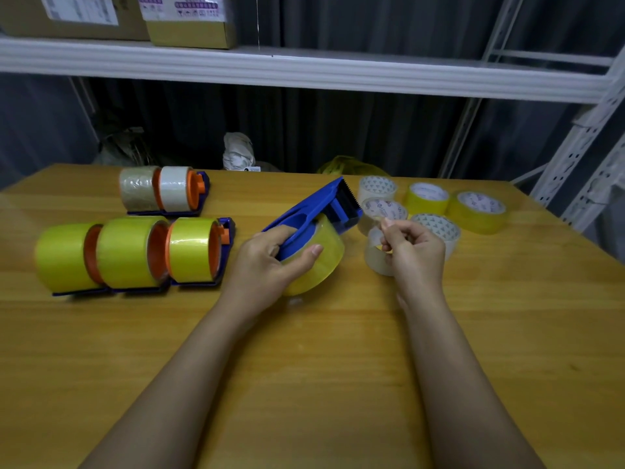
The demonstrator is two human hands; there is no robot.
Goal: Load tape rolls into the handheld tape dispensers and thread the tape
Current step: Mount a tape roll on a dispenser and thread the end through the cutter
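My left hand (270,262) grips a blue handheld tape dispenser (314,208) with a yellowish tape roll (321,262) mounted in it, thumb across the roll. The dispenser's toothed black cutter end (346,198) points up and away. My right hand (411,248) is just right of the roll with thumb and fingers pinched together on the clear tape end (375,252) pulled from it. Several loaded dispensers with yellow rolls (132,252) and two with pale rolls (162,192) stand at the left.
Several loose tape rolls, clear (377,189) and yellow (480,211), lie on the wooden table (338,367) at the right behind my right hand. A white metal shelf (304,69) with cardboard boxes (191,22) runs overhead. Bags (238,150) sit behind the table.
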